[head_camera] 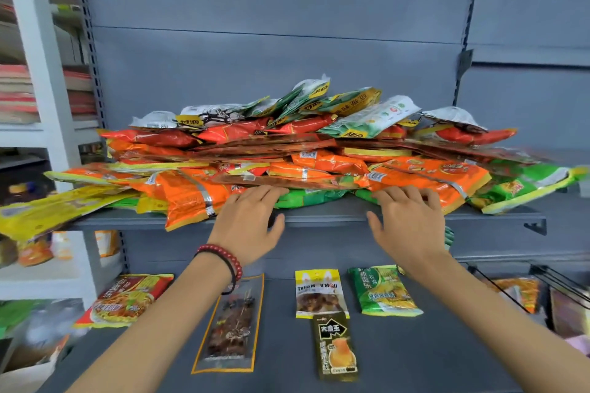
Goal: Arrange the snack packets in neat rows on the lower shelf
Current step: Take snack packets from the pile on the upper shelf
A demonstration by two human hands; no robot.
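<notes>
Orange, red and green foil snack packets [287,150] sit heaped on the upper grey metal shelf [319,217]; few reach the lower grey shelf [281,344]. Left hand [252,220] and right hand [405,220], fingers spread, gripping nothing, touch its front edge. Tugging could avalanche overhanging packets.

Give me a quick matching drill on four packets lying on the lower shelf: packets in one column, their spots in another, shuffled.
Packets:
1. red noodle packet
2. clear skewer packet
3. green packet
4. dark packet with yellow picture

Spots:
A. nearest the front edge, right of centre
B. far left
C. under the right forearm
D. under the left wrist with the bead bracelet

Pairs: 1-B, 2-D, 3-C, 4-A
</notes>
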